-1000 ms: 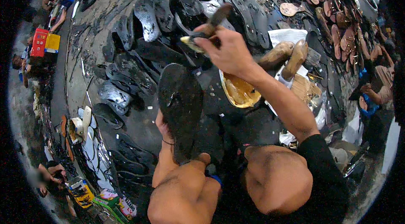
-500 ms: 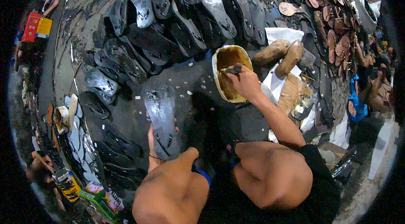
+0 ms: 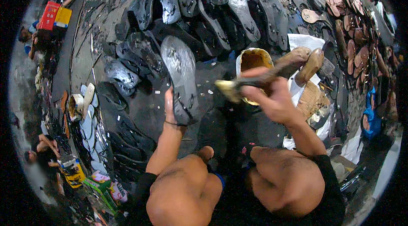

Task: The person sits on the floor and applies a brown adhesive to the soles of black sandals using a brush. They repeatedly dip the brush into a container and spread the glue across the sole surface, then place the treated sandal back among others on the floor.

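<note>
My left hand (image 3: 169,107) grips a black sandal sole (image 3: 180,71) from below near its strap end. The sole is raised and tilted, its upper face wet and shiny, with thin dark straps towards me. In my right hand (image 3: 274,100) is a brush (image 3: 250,81) with a dark handle and pale yellow, coated bristles. Its bristles point left towards the sole, apart from it, and are slightly blurred. Under the brush stands a tub (image 3: 239,62) with a crusted yellowish rim and brown, glue-like stuff inside, partly covered by my right hand.
Rows of black sandal soles (image 3: 208,22) arc across the far side and left. Two wooden shoe lasts (image 3: 309,68) lie right of the tub. Tan sandals (image 3: 357,58) are piled farther right. Grey soles (image 3: 89,124) and a yellow can (image 3: 71,170) stand left. My knees are close below.
My right hand has pulled the brush out of the tub and swung it left. My left hand has lifted the sandal sole up and farther from my knee. The whole view has shifted.
</note>
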The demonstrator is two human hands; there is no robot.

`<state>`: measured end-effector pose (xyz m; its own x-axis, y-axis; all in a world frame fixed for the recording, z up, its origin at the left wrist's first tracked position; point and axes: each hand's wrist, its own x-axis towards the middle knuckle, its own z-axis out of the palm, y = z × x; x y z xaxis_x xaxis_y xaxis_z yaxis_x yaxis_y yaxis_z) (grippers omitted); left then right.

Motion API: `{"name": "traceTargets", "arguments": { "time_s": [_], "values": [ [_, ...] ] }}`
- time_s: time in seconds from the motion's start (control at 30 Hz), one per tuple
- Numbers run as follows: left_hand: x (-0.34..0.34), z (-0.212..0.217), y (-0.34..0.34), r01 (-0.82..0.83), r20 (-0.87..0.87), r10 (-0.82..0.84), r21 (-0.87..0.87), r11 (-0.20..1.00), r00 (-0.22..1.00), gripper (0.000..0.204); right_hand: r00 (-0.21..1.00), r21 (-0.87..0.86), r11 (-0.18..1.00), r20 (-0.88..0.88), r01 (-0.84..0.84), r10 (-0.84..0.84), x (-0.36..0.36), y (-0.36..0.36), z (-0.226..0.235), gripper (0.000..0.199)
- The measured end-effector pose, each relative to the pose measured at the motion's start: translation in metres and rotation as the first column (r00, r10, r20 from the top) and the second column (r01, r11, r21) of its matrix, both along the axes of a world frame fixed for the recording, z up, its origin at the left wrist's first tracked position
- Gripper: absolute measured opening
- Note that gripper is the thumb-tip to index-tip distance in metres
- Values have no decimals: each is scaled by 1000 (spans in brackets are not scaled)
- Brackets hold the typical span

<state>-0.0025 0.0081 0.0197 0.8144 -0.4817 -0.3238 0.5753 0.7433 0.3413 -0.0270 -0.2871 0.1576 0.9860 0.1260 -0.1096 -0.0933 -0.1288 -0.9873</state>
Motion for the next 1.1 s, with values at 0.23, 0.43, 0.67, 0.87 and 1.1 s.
{"name": "traceTargets", "arguments": {
  "time_s": [0.23, 0.43, 0.67, 0.87, 1.1],
  "values": [
    [7, 43, -58, -119, -48, 125, 118, 986, 991, 46, 905, 111, 983, 416, -143, 84, 92, 56, -53, 23],
    [35, 23, -5, -211, -30, 211, 10, 977, 977, 65, 651, -311, 897, 616, -315, 443, 13, 43, -17, 34],
    [36, 22, -20, -232, 29, 232, 235, 944, 972, 53, 631, -272, 842, 565, -466, 532, -5, 53, -16, 47],
    [13, 46, -58, -211, 256, 124, 347, 914, 959, 44, 491, -438, 896, 765, -78, 417, 62, 60, -11, 28],
    [26, 27, -20, -308, 22, 313, 253, 917, 949, 49, 640, -312, 903, 638, -294, 429, 17, 65, -18, 48]
  ]
}}
